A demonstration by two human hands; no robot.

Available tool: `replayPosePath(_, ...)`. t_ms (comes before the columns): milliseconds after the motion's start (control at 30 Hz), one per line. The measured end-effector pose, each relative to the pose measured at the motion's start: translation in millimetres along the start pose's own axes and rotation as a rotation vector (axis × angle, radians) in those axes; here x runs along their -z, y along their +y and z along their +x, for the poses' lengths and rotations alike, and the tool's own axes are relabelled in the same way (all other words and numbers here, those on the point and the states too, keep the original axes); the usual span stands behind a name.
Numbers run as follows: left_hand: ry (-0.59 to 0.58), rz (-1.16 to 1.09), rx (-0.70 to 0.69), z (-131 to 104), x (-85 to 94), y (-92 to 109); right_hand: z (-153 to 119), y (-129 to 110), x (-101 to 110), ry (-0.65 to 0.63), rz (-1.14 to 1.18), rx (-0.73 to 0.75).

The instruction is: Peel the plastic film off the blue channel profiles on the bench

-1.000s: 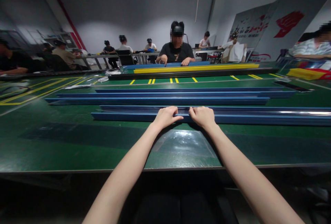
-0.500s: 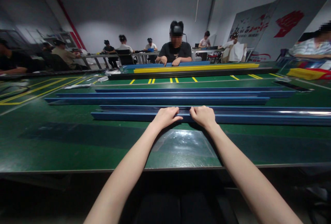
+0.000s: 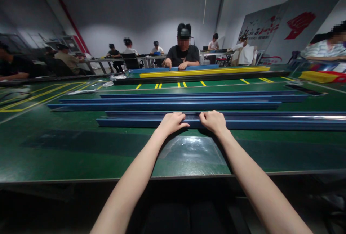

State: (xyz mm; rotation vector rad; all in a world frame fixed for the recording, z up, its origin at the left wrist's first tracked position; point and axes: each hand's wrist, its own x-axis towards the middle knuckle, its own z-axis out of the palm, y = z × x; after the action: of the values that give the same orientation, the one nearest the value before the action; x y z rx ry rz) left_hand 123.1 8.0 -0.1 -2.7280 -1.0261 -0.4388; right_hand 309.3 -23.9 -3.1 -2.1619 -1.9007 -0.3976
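Observation:
A long blue channel-shaped rail (image 3: 270, 124) lies across the green table, its left end left of my hands and its right end out of view. My left hand (image 3: 174, 121) is closed on the rail, fingers over its far part and thumb at the near side. A short gap to the right, my right hand (image 3: 212, 120) is also closed on the rail, fingers curled over it. Clear film (image 3: 191, 151) lies flat on the table between my forearms.
Beyond lie more blue rails (image 3: 162, 105), a black rail (image 3: 200, 78) and a yellow rail (image 3: 205, 71). Across the table (image 3: 81, 169) a person (image 3: 182, 52) works on another blue rail. A phone-like dark object (image 3: 306, 89) lies at right.
My left hand has shifted slightly left along the rail. The view has moved a little; the rail and my right hand look nearly the same.

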Motion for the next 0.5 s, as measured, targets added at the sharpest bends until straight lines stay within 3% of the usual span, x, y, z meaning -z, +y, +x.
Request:
replayPosePath(267, 0.046, 0.013, -0.055, -0.8, -3.0, -2.5, -0.8, 17.4, 1.5, -0.004, -0.028, -0.064)
replayPosePath(500, 0.004, -0.018, -0.077, 0.3, -3.1, -2.0, -1.1, 22.5, 2.6, -0.004, -0.03, -0.082)
